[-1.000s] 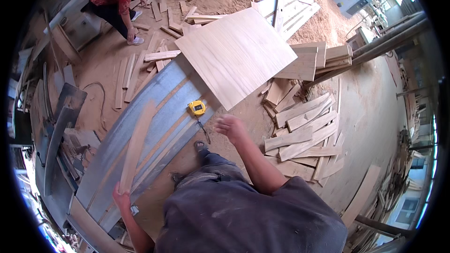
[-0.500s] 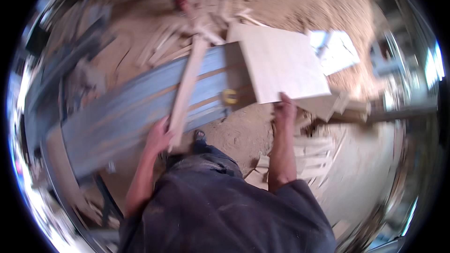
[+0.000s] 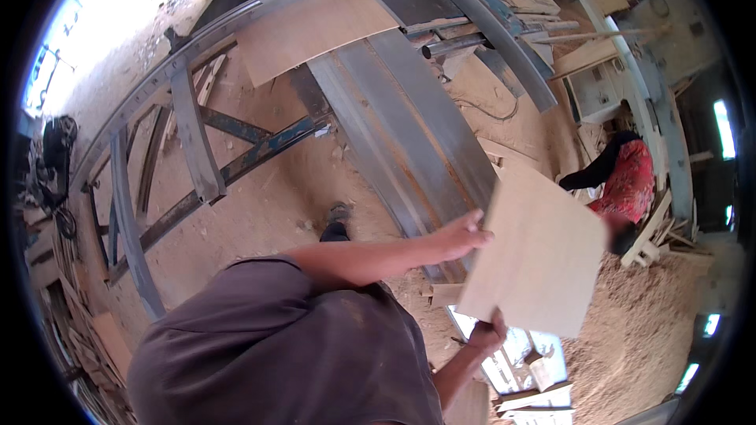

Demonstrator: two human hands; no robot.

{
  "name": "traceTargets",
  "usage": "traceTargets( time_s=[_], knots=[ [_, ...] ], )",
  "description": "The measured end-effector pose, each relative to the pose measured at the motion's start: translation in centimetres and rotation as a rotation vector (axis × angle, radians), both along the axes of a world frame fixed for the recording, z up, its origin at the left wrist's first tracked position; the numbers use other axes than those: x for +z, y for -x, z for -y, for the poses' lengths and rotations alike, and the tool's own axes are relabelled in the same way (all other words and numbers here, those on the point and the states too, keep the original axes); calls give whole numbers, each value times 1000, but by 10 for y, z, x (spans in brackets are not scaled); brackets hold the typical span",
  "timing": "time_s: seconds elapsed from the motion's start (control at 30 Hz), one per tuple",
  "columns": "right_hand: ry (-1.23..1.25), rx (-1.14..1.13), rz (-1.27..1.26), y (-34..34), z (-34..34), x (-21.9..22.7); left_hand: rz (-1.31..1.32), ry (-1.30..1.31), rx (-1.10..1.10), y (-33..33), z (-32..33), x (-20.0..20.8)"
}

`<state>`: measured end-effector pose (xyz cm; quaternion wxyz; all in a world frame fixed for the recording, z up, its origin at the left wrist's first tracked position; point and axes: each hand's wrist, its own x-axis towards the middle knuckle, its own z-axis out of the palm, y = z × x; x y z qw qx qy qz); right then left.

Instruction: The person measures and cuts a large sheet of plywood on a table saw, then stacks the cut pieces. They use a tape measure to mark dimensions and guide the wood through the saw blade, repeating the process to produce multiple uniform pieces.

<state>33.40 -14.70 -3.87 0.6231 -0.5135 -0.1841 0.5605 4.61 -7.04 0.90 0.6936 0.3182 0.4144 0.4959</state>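
Note:
A pale, squarish plywood board (image 3: 543, 244) is held up over the near end of a long grey metal table (image 3: 409, 122) with brown stripes. My right hand (image 3: 488, 333) grips its lower edge, the thumb on the upper face and the other fingers hidden beneath. At the board's left edge, my left hand (image 3: 463, 236) is closed on the rim, its arm reaching across my body. A larger thin wooden sheet (image 3: 323, 27) lies across the far end of the metal table.
A co-worker in a red patterned top (image 3: 630, 181) bends down at the right, near scrap wood and a sawdust heap (image 3: 630, 338). Steel frame beams (image 3: 197, 142) stand at the left. A dark metal pipe (image 3: 453, 46) lies beyond the table.
My view has swung left. My left hand has let go of a long wooden strip and now holds the board's edge. The right hand has kept the board.

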Motion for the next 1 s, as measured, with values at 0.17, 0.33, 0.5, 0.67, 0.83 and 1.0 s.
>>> traceTargets(
  time_s=[0.17, 0.33, 0.5, 0.67, 0.83, 1.0],
  knots=[
    [63, 456, 24, 147, -52, -7, -140, 214, 672, 98, 21, -12],
    [178, 822, -120, 288, -59, -24, 43, 207, 1277, 212, 57, -54],
    [339, 1187, 49, 336, -61, -47, -87, 126, 1408, 280, 93, -93],
    [-171, 1168, 952, 274, -69, -15, -139, 195, 1433, 312, 115, -110],
    [-614, 1074, 1504, 140, -67, 2, 4, 196, 1489, 310, 111, -114],
    [-736, 1118, 1566, 71, -49, 0, -61, 237, 1437, 305, 108, -115]
  ],
)
